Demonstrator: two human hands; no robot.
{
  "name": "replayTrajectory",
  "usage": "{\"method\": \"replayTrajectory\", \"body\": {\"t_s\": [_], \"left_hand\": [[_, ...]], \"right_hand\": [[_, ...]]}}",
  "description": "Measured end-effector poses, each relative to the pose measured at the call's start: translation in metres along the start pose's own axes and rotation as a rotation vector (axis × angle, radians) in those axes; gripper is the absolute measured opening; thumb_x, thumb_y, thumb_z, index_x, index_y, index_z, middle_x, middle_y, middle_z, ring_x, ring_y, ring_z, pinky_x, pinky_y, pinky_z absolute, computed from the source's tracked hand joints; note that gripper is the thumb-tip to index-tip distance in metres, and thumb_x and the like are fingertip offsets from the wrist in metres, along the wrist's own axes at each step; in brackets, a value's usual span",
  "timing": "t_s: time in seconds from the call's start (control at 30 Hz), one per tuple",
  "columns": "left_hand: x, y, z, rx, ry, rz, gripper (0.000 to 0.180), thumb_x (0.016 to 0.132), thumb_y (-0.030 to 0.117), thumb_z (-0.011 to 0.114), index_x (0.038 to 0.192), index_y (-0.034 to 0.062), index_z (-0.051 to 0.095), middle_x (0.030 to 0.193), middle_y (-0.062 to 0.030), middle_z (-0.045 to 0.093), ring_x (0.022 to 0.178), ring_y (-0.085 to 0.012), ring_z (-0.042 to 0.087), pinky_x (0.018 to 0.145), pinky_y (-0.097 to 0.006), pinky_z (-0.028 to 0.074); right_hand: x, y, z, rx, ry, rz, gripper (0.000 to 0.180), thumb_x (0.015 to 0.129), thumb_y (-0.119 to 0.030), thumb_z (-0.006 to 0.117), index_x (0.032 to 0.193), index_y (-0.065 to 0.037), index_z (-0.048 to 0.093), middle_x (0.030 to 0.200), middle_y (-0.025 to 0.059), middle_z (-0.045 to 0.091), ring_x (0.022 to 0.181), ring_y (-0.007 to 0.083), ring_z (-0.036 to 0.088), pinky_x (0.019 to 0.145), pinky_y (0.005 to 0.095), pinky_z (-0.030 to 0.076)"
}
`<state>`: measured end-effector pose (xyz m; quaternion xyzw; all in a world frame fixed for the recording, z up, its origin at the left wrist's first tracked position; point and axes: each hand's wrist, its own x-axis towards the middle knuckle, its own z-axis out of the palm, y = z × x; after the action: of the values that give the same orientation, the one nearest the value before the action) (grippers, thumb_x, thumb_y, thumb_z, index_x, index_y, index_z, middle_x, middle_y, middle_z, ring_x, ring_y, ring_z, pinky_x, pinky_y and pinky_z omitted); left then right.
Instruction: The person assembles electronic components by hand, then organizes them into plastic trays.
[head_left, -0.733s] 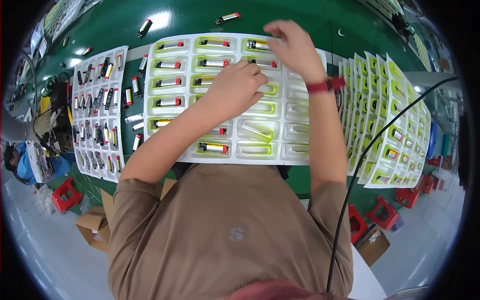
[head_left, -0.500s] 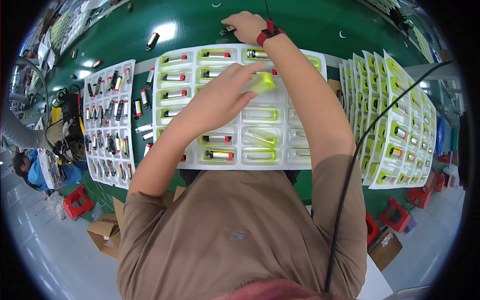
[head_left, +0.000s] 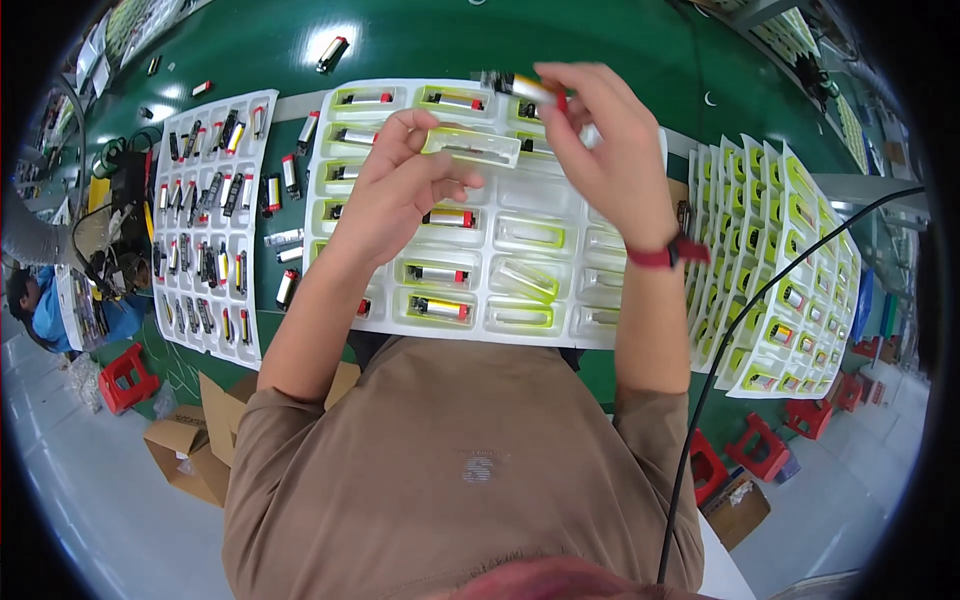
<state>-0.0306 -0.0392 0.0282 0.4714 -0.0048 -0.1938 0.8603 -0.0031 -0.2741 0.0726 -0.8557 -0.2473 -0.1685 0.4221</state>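
Since the earlier frame both hands have lifted together above the white tray [head_left: 600, 335]. The left hand [head_left: 395, 195] pinches a clear plastic case [head_left: 472, 147]; the right hand [head_left: 610, 150] grips a lighter [head_left: 530, 88]. Left pockets look filled, right ones mostly empty.

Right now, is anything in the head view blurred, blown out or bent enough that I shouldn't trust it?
Head view: the small cylinder in the right hand is motion-smeared; lamp glare whitens the green table at the far edge; fisheye bends the white tray and darkens the corners; the clear shell in the left hand reads sharp.
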Motion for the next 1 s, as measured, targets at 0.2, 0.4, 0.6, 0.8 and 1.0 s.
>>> {"method": "replayTrajectory", "body": {"t_s": [0.2, 0.4, 0.6, 0.8, 1.0], "left_hand": [[-0.001, -0.006, 0.009, 0.242, -0.058, -0.049, 0.036, 0.097, -0.001, 0.049, 0.134, 0.0008, 0.053, 0.133, -0.0094, 0.057, 0.107, -0.0178, 0.067, 0.099, -0.032, 0.052], [-0.004, -0.001, 0.014, 0.258, -0.066, -0.157, 0.035, 0.099, 0.001, 0.047, 0.133, 0.0002, 0.054, 0.135, -0.0100, 0.057, 0.123, -0.0197, 0.061, 0.102, -0.032, 0.050], [-0.006, 0.000, 0.009, -0.018, -0.188, -0.237, 0.040, 0.102, 0.005, 0.044, 0.141, -0.0038, 0.050, 0.135, -0.0116, 0.056, 0.125, -0.0260, 0.061, 0.111, -0.037, 0.046], [-0.008, 0.000, 0.009, -0.017, -0.225, -0.268, 0.042, 0.103, 0.006, 0.042, 0.142, -0.0051, 0.049, 0.139, -0.0145, 0.054, 0.126, -0.0282, 0.060, 0.114, -0.039, 0.044], [-0.004, -0.005, 0.010, 0.017, -0.182, -0.242, 0.041, 0.102, 0.006, 0.046, 0.142, -0.0029, 0.051, 0.136, -0.0140, 0.057, 0.122, -0.0257, 0.063, 0.111, -0.036, 0.046]], "right_hand": [[-0.046, -0.035, -0.006, 0.059, -0.074, 0.090, 0.021, 0.084, 0.004, 0.070, 0.104, -0.002, 0.070, 0.098, 0.0110, 0.067, 0.082, 0.0289, 0.066, 0.073, 0.0351, 0.055], [-0.052, -0.031, -0.003, -0.259, -0.069, -0.095, 0.027, 0.077, 0.006, 0.071, 0.102, -0.004, 0.071, 0.103, 0.0097, 0.068, 0.087, 0.0270, 0.066, 0.074, 0.0375, 0.056], [-0.051, -0.032, 0.003, -0.305, -0.118, -0.179, 0.030, 0.072, 0.006, 0.070, 0.102, -0.001, 0.071, 0.103, 0.0095, 0.067, 0.087, 0.0267, 0.066, 0.072, 0.0370, 0.056], [-0.052, -0.030, 0.006, -0.307, -0.134, -0.170, 0.029, 0.073, 0.005, 0.071, 0.101, 0.000, 0.071, 0.103, 0.0099, 0.068, 0.087, 0.0261, 0.066, 0.071, 0.0363, 0.056], [-0.058, -0.033, 0.014, -0.317, -0.107, -0.144, 0.036, 0.075, 0.011, 0.068, 0.108, -0.003, 0.074, 0.109, 0.0111, 0.069, 0.090, 0.0279, 0.067, 0.075, 0.0366, 0.056]]}}
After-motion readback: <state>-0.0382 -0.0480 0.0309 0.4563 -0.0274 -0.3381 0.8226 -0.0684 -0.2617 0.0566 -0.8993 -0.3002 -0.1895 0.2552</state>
